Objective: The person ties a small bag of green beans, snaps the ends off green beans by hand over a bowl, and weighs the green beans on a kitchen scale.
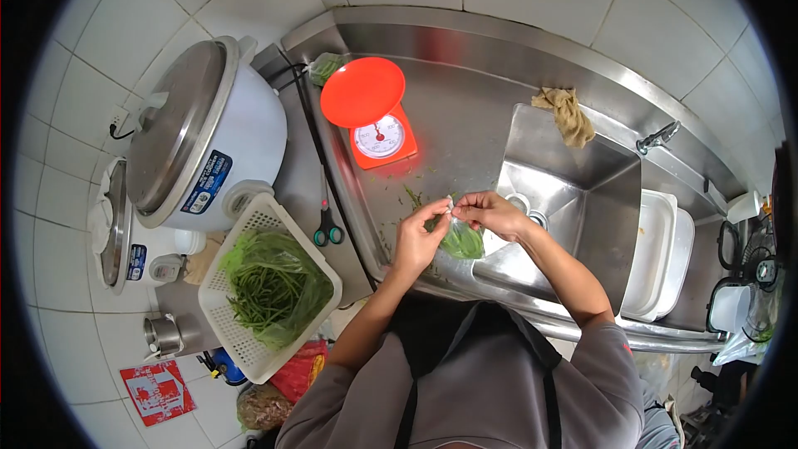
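Fingers (434,209) of the left hand (418,237) and those of the right hand (496,214) meet at the twisted neck of a small clear bag (462,241), each pinching the gathered plastic. Green vegetable pieces show through the bag, which hangs below the fingertips, near the left edge of the sink basin (578,220). Loose green scraps (416,196) lie on the steel bench (457,116) just beside the left hand. Farther back stands an orange-red dial scale (384,140) with its round pan on top, and behind its left side sits another bag of greens (326,68). Scissors (326,231) with black and teal handles lie to the left of the bench's raised edge, beside a white perforated basket (226,328) holding a large open bag of long, thin greens (270,289). A brown cloth (567,116) drapes over the sink's back edge.
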{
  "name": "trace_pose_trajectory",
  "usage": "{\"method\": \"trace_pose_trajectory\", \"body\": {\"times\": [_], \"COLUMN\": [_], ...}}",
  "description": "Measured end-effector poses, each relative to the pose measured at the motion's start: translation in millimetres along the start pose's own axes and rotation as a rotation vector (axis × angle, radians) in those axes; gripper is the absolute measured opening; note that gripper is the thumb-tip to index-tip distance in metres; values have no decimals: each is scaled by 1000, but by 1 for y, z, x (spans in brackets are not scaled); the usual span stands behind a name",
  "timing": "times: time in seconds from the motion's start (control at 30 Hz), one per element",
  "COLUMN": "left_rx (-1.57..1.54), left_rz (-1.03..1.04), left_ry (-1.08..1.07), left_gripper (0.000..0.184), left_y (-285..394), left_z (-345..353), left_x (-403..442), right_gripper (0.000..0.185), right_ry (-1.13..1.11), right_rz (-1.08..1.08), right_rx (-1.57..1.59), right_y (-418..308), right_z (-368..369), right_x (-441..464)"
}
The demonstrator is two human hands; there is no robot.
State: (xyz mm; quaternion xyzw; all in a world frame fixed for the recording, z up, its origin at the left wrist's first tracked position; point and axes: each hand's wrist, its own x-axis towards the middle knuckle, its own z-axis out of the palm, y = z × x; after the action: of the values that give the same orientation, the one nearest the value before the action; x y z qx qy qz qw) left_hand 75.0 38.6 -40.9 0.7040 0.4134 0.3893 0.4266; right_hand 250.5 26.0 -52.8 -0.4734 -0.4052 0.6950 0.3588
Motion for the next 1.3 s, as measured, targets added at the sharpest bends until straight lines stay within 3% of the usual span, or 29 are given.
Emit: {"method": "trace_pose_trajectory", "body": {"times": [0.17, 0.37, 0.4, 0.5, 0.63, 0.73, 0.83, 0.93, 1.03, 1.07, 1.17, 1.23, 1.3], "left_rx": [228, 129, -9, -581, -371, -122, 136, 220, 98, 64, -2, -46, -243], "left_rz": [308, -68, -169, -617, -395, -70, 171, 302, 255, 137, 231, 205, 85], "left_ry": [-40, -216, -312, -320, -391, -104, -178, -105, 12, -48, -69, -135, -172], "left_gripper": [17, 14, 20, 21, 20, 18, 16, 11, 8, 9, 12, 21, 30], "left_y": [-8, -6, -13, -23, -15, -15, -5, -16, -23, -30, -44, -58, -59], "left_z": [-1, -8, -11, -12, -9, 4, -4, -1, 3, 1, 7, 4, 4], "left_x": [3, 11, 15, 12, 7, 3, 4, 4, -3, -9, -16, -19, -27], "right_gripper": [18, 14, 14, 15, 15, 16, 15, 15, 18, 18, 21, 42, 50], "right_ry": [-6, 31, 14, -38, -5, -9, 8, 38, 85, 121, 289, 329, 369], "right_rz": [-87, -195, -203, -204, -111, -103, -75, -54, -93, -119, -216, -504, -624], "right_rx": [-177, -149, -105, -46, -27, -6, 46, 96, 49, -21, -360, -563, -631], "right_y": [-10, 2, 6, 10, 10, 15, 17, 17, 20, 28, 25, 47, 58], "right_z": [-3, -3, -2, 0, -2, -9, -8, -5, -7, -13, 3, 6, 27], "right_x": [-4, -2, -2, -2, -1, 1, 1, -1, -5, -5, -24, -36, -45]}}
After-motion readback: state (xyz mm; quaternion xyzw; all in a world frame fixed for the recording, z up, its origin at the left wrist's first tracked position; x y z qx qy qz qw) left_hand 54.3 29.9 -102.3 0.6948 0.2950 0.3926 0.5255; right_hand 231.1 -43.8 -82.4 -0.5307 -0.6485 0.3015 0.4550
